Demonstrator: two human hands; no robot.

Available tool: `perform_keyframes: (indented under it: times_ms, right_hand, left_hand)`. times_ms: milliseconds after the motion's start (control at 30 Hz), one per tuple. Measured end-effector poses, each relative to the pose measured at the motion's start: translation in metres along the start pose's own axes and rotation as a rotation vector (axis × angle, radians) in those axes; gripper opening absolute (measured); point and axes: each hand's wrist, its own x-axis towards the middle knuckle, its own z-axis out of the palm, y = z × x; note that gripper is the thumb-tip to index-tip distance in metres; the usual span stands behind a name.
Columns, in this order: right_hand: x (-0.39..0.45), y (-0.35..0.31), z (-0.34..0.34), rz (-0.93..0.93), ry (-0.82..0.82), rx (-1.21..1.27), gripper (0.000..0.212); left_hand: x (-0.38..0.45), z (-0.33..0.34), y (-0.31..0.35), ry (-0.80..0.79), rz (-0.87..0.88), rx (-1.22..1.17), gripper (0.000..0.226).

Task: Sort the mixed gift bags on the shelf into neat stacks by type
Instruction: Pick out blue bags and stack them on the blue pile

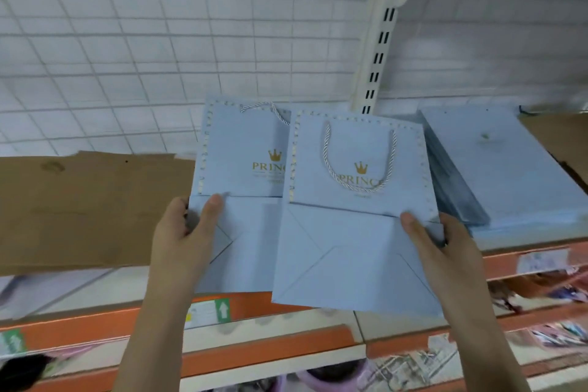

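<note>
Two flat light-blue gift bags with a gold crown print and silver rope handles are held above the shelf's front edge. My left hand [184,226] grips the left bag [241,153] at its lower left corner, thumb on top. My right hand [442,245] pinches the right bag [353,242] at its right edge, and this bag overlaps the left one. To the right, a stack of larger light-blue bags [496,175] lies flat on the shelf.
Brown cardboard [89,210] lines the shelf on the left. A white slotted upright [378,51] and a wire grid back panel [159,41] stand behind. Orange shelf edges [270,344] with price labels run below, with mixed goods on the lower shelves.
</note>
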Motion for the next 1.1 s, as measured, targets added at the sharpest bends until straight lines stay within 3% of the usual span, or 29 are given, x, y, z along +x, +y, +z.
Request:
perform_keyframes:
  times_ms: [100,267,467,767,933,1100]
  right_hand:
    - [0.007,0.005,-0.004,-0.003,-0.017,0.001,0.032]
    - [0.015,0.002,0.006,0.040,-0.015,0.044,0.066]
    - [0.028,-0.005,0.004,-0.009,-0.060,0.048,0.072]
    - [0.077,0.015,-0.057,-0.103,0.013,0.038,0.072]
    - [0.137,0.041,-0.130,-0.143,0.081,0.003,0.056]
    - [0.198,0.069,-0.198,-0.176,0.105,-0.071,0.055]
  left_hand:
    - [-0.006,0.007,0.007,0.021,-0.011,0.022,0.031]
    - [-0.001,0.010,0.011,0.036,-0.023,0.025,0.025]
    - [0.007,0.025,0.010,0.046,-0.031,-0.034,0.017]
    - [0.005,0.089,0.030,-0.007,0.058,-0.102,0.037]
    - [-0.014,0.144,0.037,0.092,0.046,-0.155,0.035]
    - [-0.042,0.212,0.047,0.183,0.074,-0.188,0.040]
